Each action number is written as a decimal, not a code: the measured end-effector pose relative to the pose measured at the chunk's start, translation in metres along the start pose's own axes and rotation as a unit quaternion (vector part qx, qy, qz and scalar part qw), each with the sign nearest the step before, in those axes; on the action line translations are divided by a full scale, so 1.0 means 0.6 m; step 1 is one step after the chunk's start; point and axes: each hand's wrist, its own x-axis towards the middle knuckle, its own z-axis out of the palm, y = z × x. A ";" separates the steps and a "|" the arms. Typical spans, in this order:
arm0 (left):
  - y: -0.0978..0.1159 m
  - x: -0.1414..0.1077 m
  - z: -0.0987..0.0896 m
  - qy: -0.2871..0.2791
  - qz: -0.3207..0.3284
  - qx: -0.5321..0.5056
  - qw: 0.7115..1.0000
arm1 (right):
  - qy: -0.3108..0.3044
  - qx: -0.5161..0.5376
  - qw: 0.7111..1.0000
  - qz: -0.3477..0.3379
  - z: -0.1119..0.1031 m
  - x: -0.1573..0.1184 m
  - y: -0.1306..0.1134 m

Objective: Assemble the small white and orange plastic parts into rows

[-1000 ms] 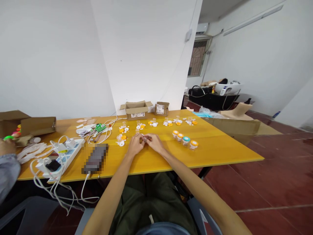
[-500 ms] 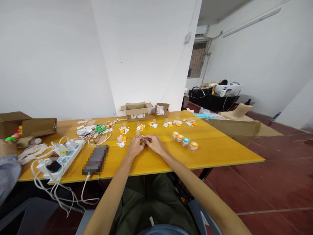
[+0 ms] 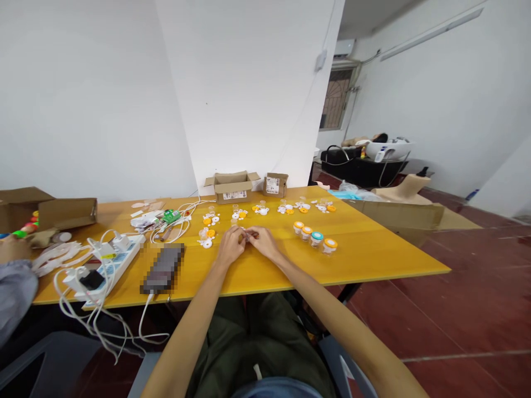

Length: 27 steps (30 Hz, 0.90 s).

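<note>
My left hand (image 3: 231, 243) and my right hand (image 3: 262, 241) meet over the middle of the yellow table, their fingers closed in a pinch. Between the fingertips is something small, mostly hidden and too small to name. Just behind the hands stands a small clear cup (image 3: 234, 221). To the left lie white discs (image 3: 207, 242) and orange ring-like parts (image 3: 210, 234). Several clear jars stand in a slanting row to the right, among them one with a teal lid (image 3: 317, 236) and one with an orange lid (image 3: 330, 242).
Small piles of white and orange parts (image 3: 261, 210) line the back, before an open cardboard box (image 3: 232, 190) and a smaller box (image 3: 275, 185). At left are a phone (image 3: 164, 268), a power strip (image 3: 120, 268) with tangled cables, and another person's sleeve (image 3: 16, 293).
My hands stay together in nearly the same place, with slight finger movement. The view has shifted a little. At far left, the other person's hand and the colourful item by it have moved slightly.
</note>
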 end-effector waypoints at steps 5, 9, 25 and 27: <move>0.001 0.000 0.000 0.004 -0.015 -0.010 1.000 | 0.005 -0.013 1.000 0.007 0.001 -0.002 -0.005; 0.004 0.001 -0.002 0.003 -0.034 -0.022 0.999 | 0.012 -0.018 1.000 0.000 0.002 -0.002 -0.005; -0.008 0.004 -0.007 0.061 -0.144 0.033 0.987 | 0.093 0.030 0.994 0.052 -0.001 0.013 0.026; -0.010 0.002 -0.007 0.055 -0.157 0.055 0.985 | 0.097 0.038 0.993 0.059 0.000 0.014 0.030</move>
